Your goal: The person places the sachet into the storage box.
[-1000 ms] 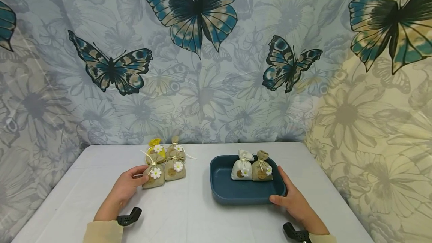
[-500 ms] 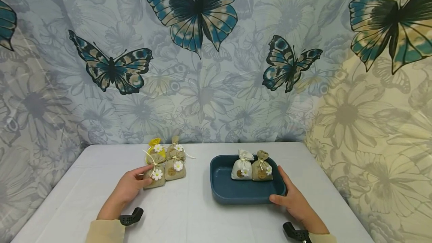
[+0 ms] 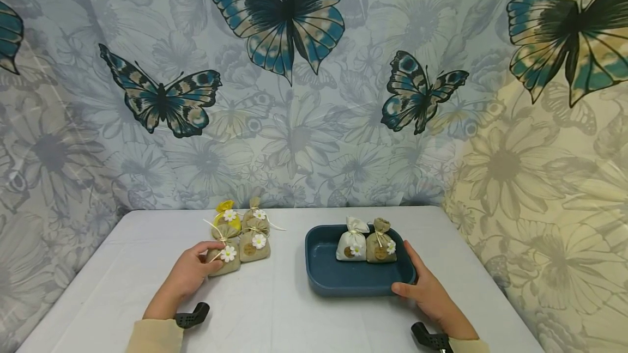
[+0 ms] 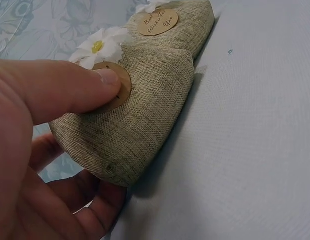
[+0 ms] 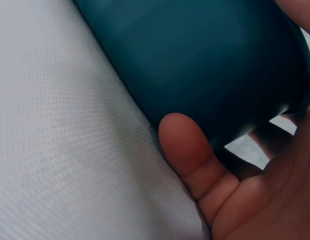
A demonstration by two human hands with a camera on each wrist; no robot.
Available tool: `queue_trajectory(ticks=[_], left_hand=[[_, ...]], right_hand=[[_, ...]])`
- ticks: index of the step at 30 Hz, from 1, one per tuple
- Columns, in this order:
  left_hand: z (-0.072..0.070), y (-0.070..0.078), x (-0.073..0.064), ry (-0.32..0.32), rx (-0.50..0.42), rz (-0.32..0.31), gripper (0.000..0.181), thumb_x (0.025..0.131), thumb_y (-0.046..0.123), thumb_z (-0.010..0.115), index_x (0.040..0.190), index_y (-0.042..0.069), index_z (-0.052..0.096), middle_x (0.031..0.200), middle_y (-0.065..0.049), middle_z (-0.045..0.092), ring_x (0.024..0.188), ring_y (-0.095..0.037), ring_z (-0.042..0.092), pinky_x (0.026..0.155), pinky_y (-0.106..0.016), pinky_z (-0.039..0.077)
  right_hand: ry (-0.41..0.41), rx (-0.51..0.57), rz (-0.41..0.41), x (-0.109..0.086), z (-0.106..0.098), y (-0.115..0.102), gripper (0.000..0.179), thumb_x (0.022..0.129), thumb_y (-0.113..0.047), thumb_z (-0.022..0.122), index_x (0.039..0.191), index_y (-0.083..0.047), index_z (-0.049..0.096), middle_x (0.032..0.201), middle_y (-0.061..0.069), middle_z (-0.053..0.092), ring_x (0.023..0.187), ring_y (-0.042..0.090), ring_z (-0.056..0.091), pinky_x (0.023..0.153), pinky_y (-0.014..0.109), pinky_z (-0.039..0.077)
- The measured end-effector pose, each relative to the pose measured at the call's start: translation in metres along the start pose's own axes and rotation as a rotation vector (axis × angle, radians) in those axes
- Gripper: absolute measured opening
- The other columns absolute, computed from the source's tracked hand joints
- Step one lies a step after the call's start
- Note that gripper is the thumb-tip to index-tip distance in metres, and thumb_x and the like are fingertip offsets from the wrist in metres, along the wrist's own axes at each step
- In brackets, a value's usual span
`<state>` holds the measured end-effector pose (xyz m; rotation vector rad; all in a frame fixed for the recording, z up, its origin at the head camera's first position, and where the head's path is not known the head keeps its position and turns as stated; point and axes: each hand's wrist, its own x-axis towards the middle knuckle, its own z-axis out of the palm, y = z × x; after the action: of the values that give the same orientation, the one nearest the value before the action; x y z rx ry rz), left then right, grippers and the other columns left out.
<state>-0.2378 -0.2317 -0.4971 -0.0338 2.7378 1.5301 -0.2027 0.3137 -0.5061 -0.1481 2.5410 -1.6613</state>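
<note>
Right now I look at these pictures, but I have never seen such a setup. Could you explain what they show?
There is no robot: one person works barehanded. The head picture comes from a head-worn camera looking forward and down. The close pictures come from cameras on the left and right wrists. On the white table, a yellow sachet and three beige sachets sit at the left. At the right is a blue tray with a white sachet and another beige one inside. The left hand pinches the nearest beige sachet, its thumb on the round label. The right hand grips the tray's near right corner.
</note>
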Motion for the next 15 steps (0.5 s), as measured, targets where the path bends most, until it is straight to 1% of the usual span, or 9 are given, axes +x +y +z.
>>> queue_trajectory(ticks=[3, 5, 6, 7, 11, 12, 13, 14, 15], left_hand=[[0.0, -0.002, 0.001, 0.007, 0.001, -0.011, 0.042, 0.085, 0.013, 0.08, 0.125, 0.012, 0.067, 0.114, -0.016, 0.066, 0.087, -0.024, 0.059, 0.061, -0.036, 0.048], [-0.001, -0.003, 0.001, 0.01, 0.0, -0.018, 0.043, 0.086, 0.015, 0.08, 0.126, 0.013, 0.067, 0.117, -0.016, 0.065, 0.089, -0.024, 0.06, 0.063, -0.036, 0.048], [-0.002, -0.003, 0.002, 0.012, -0.001, -0.019, 0.043, 0.086, 0.017, 0.08, 0.127, 0.013, 0.066, 0.121, -0.017, 0.063, 0.09, -0.024, 0.061, 0.064, -0.035, 0.048], [-0.003, -0.004, 0.001, 0.016, -0.004, -0.021, 0.044, 0.086, 0.018, 0.08, 0.127, 0.013, 0.066, 0.125, -0.018, 0.061, 0.093, -0.025, 0.061, 0.065, -0.035, 0.049], [-0.008, -0.002, 0.0, 0.034, -0.053, -0.022, 0.045, 0.088, 0.021, 0.079, 0.129, 0.011, 0.064, 0.136, -0.02, 0.052, 0.106, -0.03, 0.061, 0.072, -0.033, 0.05], [-0.009, -0.002, -0.001, 0.039, -0.072, -0.02, 0.046, 0.088, 0.02, 0.079, 0.13, 0.01, 0.063, 0.137, -0.02, 0.05, 0.109, -0.031, 0.061, 0.073, -0.032, 0.051], [-0.009, -0.002, 0.0, 0.045, -0.087, -0.018, 0.046, 0.088, 0.02, 0.079, 0.13, 0.01, 0.063, 0.137, -0.02, 0.05, 0.11, -0.031, 0.06, 0.074, -0.031, 0.051], [-0.01, -0.002, 0.0, 0.052, -0.103, -0.018, 0.046, 0.089, 0.02, 0.078, 0.131, 0.01, 0.063, 0.137, -0.019, 0.05, 0.111, -0.031, 0.06, 0.075, -0.03, 0.051], [-0.01, -0.002, 0.0, 0.059, -0.119, -0.017, 0.047, 0.089, 0.02, 0.078, 0.131, 0.009, 0.062, 0.138, -0.019, 0.05, 0.111, -0.031, 0.06, 0.076, -0.03, 0.051]], right_hand=[[-0.001, 0.001, 0.005, 0.0, 0.0, 0.0, 0.107, 0.087, -0.02, 0.079, 0.161, -0.029, 0.002, 0.164, 0.019, 0.001, 0.095, 0.033, 0.062, 0.073, 0.036, 0.054], [-0.002, 0.0, 0.011, 0.001, 0.0, 0.0, 0.107, 0.088, -0.021, 0.078, 0.161, -0.029, 0.001, 0.164, 0.019, 0.002, 0.092, 0.032, 0.063, 0.073, 0.036, 0.053], [-0.002, 0.0, 0.013, 0.001, 0.0, 0.0, 0.107, 0.088, -0.021, 0.078, 0.161, -0.029, 0.001, 0.164, 0.019, 0.002, 0.092, 0.032, 0.063, 0.073, 0.036, 0.053], [-0.002, -0.001, 0.018, 0.001, 0.0, 0.0, 0.107, 0.087, -0.021, 0.079, 0.161, -0.029, 0.001, 0.163, 0.019, 0.003, 0.082, 0.029, 0.064, 0.073, 0.036, 0.052], [-0.002, -0.002, 0.022, 0.002, 0.0, -0.001, 0.108, 0.087, -0.022, 0.079, 0.161, -0.029, 0.001, 0.163, 0.02, 0.004, 0.077, 0.031, 0.065, 0.076, 0.035, 0.051], [-0.001, -0.001, 0.022, 0.001, 0.0, -0.001, 0.108, 0.087, -0.021, 0.079, 0.161, -0.029, 0.001, 0.163, 0.02, 0.004, 0.079, 0.033, 0.065, 0.076, 0.036, 0.051], [0.002, -0.009, 0.019, 0.001, 0.0, -0.001, 0.108, 0.087, -0.022, 0.079, 0.161, -0.029, 0.001, 0.163, 0.02, 0.003, 0.088, 0.035, 0.064, 0.079, 0.037, 0.051], [0.004, -0.018, 0.014, 0.001, 0.0, -0.001, 0.108, 0.087, -0.022, 0.079, 0.161, -0.029, 0.001, 0.163, 0.02, 0.003, 0.1, 0.038, 0.062, 0.083, 0.039, 0.05], [0.006, -0.024, 0.008, 0.001, 0.0, -0.001, 0.108, 0.087, -0.022, 0.079, 0.161, -0.029, 0.001, 0.164, 0.019, 0.002, 0.113, 0.041, 0.056, 0.089, 0.043, 0.048]])
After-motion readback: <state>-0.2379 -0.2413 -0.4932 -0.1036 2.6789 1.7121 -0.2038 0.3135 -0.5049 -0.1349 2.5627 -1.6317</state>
